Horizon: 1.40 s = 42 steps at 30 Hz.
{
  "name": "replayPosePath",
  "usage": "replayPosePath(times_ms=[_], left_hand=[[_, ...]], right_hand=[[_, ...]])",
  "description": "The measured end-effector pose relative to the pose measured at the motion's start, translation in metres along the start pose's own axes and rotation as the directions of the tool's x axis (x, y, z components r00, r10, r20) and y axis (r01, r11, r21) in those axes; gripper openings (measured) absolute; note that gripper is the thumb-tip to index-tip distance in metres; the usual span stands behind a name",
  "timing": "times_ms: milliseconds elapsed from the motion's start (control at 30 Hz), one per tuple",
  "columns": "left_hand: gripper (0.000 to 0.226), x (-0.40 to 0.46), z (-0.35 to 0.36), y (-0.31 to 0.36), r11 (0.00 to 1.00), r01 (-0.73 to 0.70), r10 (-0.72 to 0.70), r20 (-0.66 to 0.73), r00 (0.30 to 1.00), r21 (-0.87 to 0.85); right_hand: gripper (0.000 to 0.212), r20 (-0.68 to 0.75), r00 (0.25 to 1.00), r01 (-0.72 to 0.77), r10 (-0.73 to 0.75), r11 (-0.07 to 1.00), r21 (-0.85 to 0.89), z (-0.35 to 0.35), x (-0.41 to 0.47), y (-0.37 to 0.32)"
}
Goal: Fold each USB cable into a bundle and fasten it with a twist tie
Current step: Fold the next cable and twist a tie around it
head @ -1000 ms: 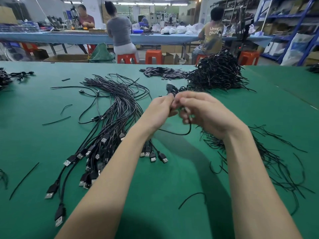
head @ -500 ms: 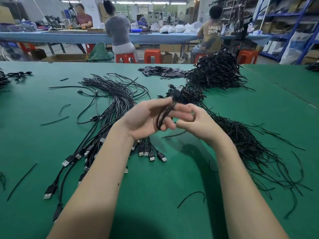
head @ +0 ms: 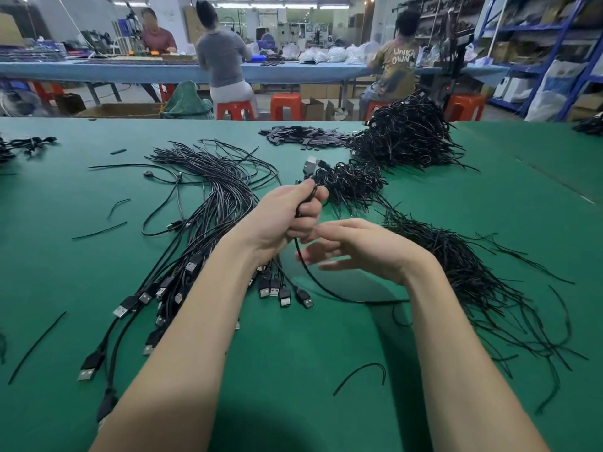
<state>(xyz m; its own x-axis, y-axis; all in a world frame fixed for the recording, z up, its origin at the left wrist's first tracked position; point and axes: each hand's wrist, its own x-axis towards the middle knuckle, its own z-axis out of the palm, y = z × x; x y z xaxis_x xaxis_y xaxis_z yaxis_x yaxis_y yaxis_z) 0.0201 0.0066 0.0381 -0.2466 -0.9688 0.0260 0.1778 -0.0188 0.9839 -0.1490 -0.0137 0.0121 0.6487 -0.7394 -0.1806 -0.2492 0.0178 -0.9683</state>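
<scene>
My left hand has turned from the open, palm-up pose of half a second ago into a fist: its fingers are curled round the folded cable, which now stands up through the grip just above the table. My right hand has let go of whatever it was pinching; the fingers are spread and loosely bent, holding nothing that I can see, though they are blurred. A loose tail of the same cable drops from the left fist, passes close by the right fingers (touching or not, I cannot tell) and trails along the green surface under the right wrist.

I read this as the fold not quite finished: one length is still out of the bundle, so it has to be gathered before any tie goes on. No tie is on it yet, as far as I can see.

Compared with a second ago, the hands have parted; then they were pressed together over the cable. The view has also dropped a little, so the tie pile on the right and the tied bundles beyond my hands show more fully. The unfolded cables on the left lie as they did.
</scene>
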Motion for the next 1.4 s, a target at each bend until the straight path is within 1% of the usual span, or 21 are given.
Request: replayPosePath(times_ms=[100, 167, 233, 300, 400, 433, 500, 567, 633, 667, 733, 800, 867, 933, 1000, 1033, 1067, 1100, 1167, 1267, 1400], left_hand=[[0.031, 0.002, -0.001, 0.000, 0.976, -0.087, 0.082, -0.033, 0.996, -0.199], [0.030, 0.002, -0.005, 0.002, 0.934, -0.108, 0.109, -0.016, 0.994, -0.340], [0.028, 0.000, -0.009, 0.003, 0.914, -0.086, 0.103, 0.022, 0.994, -0.398], [0.028, -0.004, -0.013, 0.001, 0.938, -0.040, 0.065, 0.060, 0.996, -0.346], [0.037, -0.009, -0.017, 0.002, 0.975, 0.044, -0.013, 0.142, 0.990, -0.217], [0.040, -0.011, -0.017, 0.004, 0.987, 0.074, -0.048, 0.182, 0.982, -0.142], [0.043, -0.012, -0.016, 0.006, 0.989, 0.127, -0.142, 0.275, 0.951, 0.069], [0.045, -0.012, -0.013, 0.003, 0.952, 0.167, -0.246, 0.315, 0.917, 0.257], [0.045, -0.007, -0.006, -0.003, 0.909, 0.196, -0.300, 0.250, 0.921, 0.369], [0.045, -0.004, -0.003, -0.006, 0.894, 0.196, -0.290, 0.188, 0.938, 0.403], [0.044, 0.003, 0.001, -0.011, 0.899, 0.163, -0.209, 0.072, 0.975, 0.407], [0.044, 0.007, 0.004, -0.014, 0.938, 0.095, -0.092, -0.022, 0.995, 0.334], [0.043, 0.010, 0.005, -0.015, 0.957, 0.015, 0.034, -0.161, 0.986, 0.289], [0.043, 0.013, 0.001, -0.014, 0.986, -0.056, 0.097, -0.273, 0.957, 0.157], [0.047, 0.014, -0.002, -0.010, 0.980, -0.122, 0.079, -0.253, 0.964, -0.157], [0.049, 0.013, -0.003, -0.007, 0.947, -0.144, 0.083, -0.216, 0.973, -0.286], [0.049, 0.012, -0.004, -0.006, 0.922, -0.156, 0.094, -0.186, 0.978, -0.353], [0.048, 0.011, -0.003, -0.005, 0.918, -0.161, 0.103, -0.175, 0.979, -0.362], [0.047, 0.010, 0.001, -0.004, 0.947, -0.163, 0.111, -0.196, 0.974, -0.277], [0.041, 0.011, 0.005, -0.007, 0.970, -0.183, 0.137, -0.262, 0.955, -0.160], [0.036, 0.013, 0.005, -0.011, 0.965, -0.190, 0.138, -0.269, 0.953, -0.179]], right_hand=[[0.026, 0.189, 0.981, -0.026, 0.031, 0.999, -0.028, 0.009, -0.001, 0.003], [0.025, 0.186, 0.980, -0.073, 0.063, 0.996, 0.048, 0.014, -0.001, 0.007], [0.027, 0.101, 0.986, -0.137, 0.130, 0.988, 0.069, 0.012, 0.000, 0.009], [0.024, -0.002, 0.981, -0.195, 0.195, 0.981, 0.022, 0.006, 0.000, 0.011], [0.012, -0.156, 0.963, -0.220, 0.220, 0.975, 0.014, -0.004, -0.001, 0.012], [0.008, -0.199, 0.958, -0.201, 0.206, 0.979, 0.043, -0.008, -0.003, 0.011], [0.015, -0.281, 0.947, -0.139, 0.158, 0.987, 0.085, -0.014, -0.004, 0.006], [0.021, -0.352, 0.929, -0.082, 0.114, 0.991, 0.106, -0.018, -0.005, -0.004], [0.024, -0.392, 0.917, -0.041, 0.079, 0.994, 0.106, -0.016, -0.004, -0.016], [0.025, -0.415, 0.907, -0.034, 0.063, 0.996, 0.076, -0.014, -0.002, -0.022], [0.026, -0.472, 0.881, -0.024, 0.021, 1.000, 0.000, -0.008, 0.002, -0.031], [0.025, -0.498, 0.867, 0.025, -0.017, 1.000, 0.009, -0.001, 0.005, -0.037], [0.026, -0.423, 0.905, 0.088, -0.042, 0.992, 0.091, 0.003, 0.003, -0.039], [0.027, -0.226, 0.972, 0.097, -0.061, 0.984, 0.151, 0.006, -0.002, -0.037], [0.027, -0.087, 0.995, 0.059, -0.049, 0.992, 0.115, 0.008, -0.006, -0.033], [0.028, -0.081, 0.996, 0.041, -0.034, 0.995, 0.091, 0.009, -0.005, -0.031], [0.029, -0.107, 0.994, 0.034, -0.025, 0.996, 0.080, 0.010, -0.003, -0.029], [0.030, -0.139, 0.990, 0.036, -0.025, 0.997, 0.075, 0.011, -0.001, -0.027], [0.032, -0.176, 0.984, 0.044, -0.029, 0.996, 0.082, 0.012, 0.002, -0.025], [0.033, -0.172, 0.985, 0.030, -0.011, 0.994, 0.109, 0.012, 0.003, -0.022], [0.032, -0.108, 0.994, 0.034, -0.022, 0.994, 0.106, 0.011, 0.001, -0.019]])
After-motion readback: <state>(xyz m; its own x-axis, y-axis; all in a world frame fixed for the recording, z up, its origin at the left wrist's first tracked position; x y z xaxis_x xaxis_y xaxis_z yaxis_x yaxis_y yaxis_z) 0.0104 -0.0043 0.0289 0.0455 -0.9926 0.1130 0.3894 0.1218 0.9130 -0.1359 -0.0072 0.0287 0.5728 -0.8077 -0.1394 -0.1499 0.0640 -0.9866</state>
